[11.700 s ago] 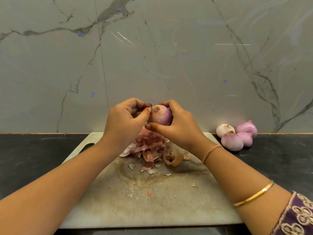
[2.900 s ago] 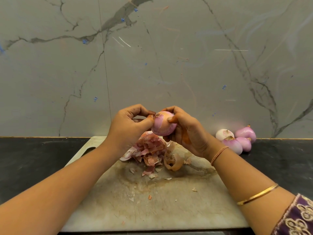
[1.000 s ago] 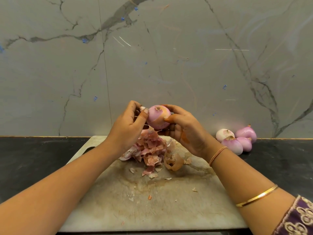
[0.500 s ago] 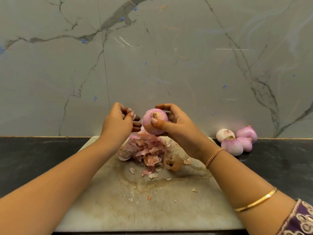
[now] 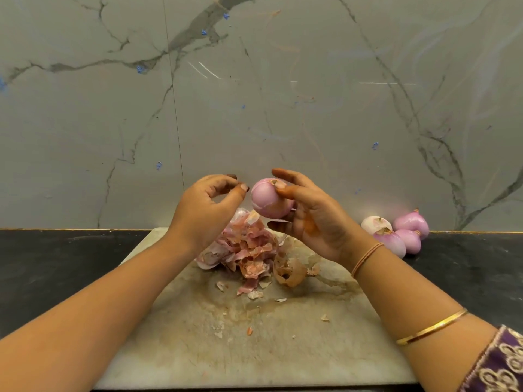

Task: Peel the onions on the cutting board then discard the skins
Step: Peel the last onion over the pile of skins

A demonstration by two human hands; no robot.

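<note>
Right hand (image 5: 314, 222) grips the onion (image 5: 268, 200); left hand (image 5: 203, 213) curls beside it.

We found no text, label, brand or number that could be read. Small blue marks (image 5: 140, 69) dotted the marble wall (image 5: 85, 123) above the cutting board (image 5: 254, 349), but they formed no legible letters or signs.

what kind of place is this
Most likely a home kitchen counter: a worn pale cutting board lies on a black stone countertop against a grey veined marble-look wall, with a heap of pink onion skins on it and peeled pink onions beside it.
</note>
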